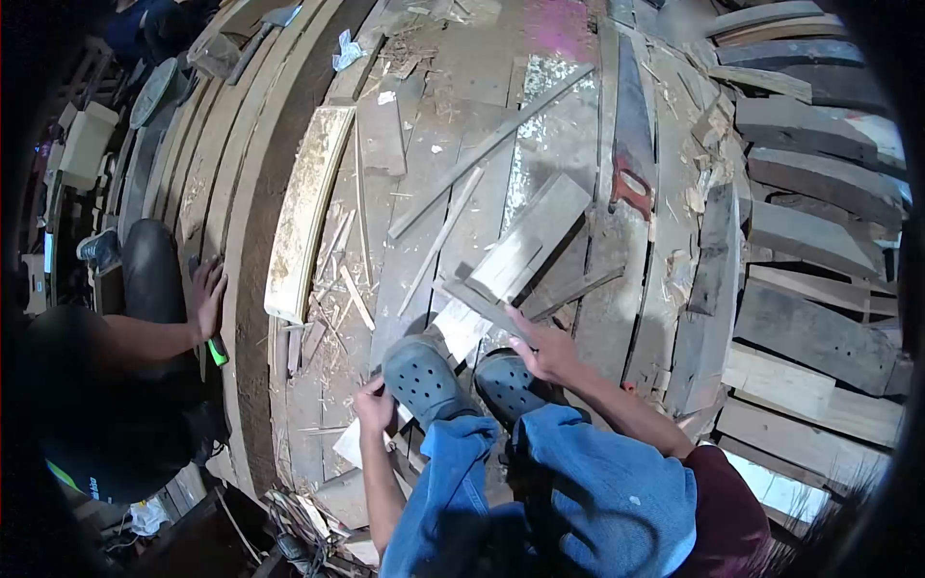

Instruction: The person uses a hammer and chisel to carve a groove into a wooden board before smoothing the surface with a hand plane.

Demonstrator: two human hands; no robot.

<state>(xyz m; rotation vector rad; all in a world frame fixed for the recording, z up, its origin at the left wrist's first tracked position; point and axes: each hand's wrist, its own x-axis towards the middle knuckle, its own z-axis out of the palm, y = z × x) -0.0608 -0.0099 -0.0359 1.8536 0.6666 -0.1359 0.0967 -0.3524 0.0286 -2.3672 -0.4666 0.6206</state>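
My right hand (547,349) is closed on the end of a short grey wood strip (478,302), thumb and fingers pinching it in front of my right clog (515,383). The strip lies across the near end of a thick wooden block (532,239). Beside my left clog (421,376), my left hand (374,405) has its fingers curled in; what they grip is hidden. A pale board (462,329) runs under my feet, showing in front of the clogs and near my left hand.
A red-handled handsaw (632,144) lies beyond the block. Long sticks (491,149) and shavings litter the plank floor. A pale beam (310,212) lies at left. Stacked boards (814,226) line the right. Another person's hand (206,299) rests on the timber at left, near a green-handled tool (218,352).
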